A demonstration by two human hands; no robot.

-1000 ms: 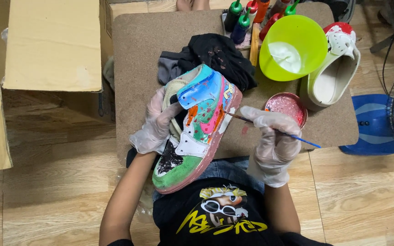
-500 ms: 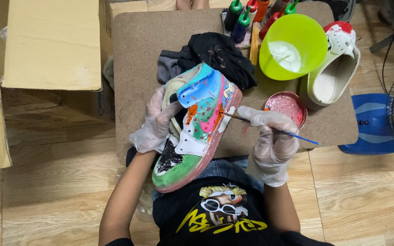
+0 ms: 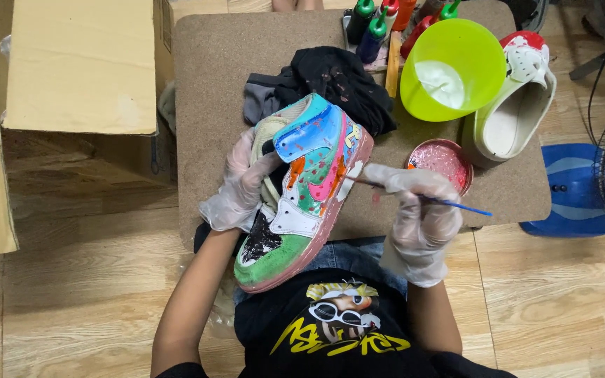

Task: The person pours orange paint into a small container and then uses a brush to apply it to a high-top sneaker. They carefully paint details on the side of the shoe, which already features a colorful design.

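Left hand (image 3: pixel 241 189) clasped around painted shoe (image 3: pixel 302 189), right hand (image 3: pixel 418 210) at 3 o'clock pinching paintbrush (image 3: pixel 456 204), tip touching sole edge.

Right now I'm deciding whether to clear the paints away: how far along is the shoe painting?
Mostly done: the shoe already carries blue, pink, orange, green and black paint over its side and toe. In hand: the left hand steadies it while the right hand touches the brush to the midsole edge. Left: a white side panel looks unpainted. The paint bottles and pink dish stay within reach.

Head camera, looking steeply down, close above table (image 3: pixel 218 84).
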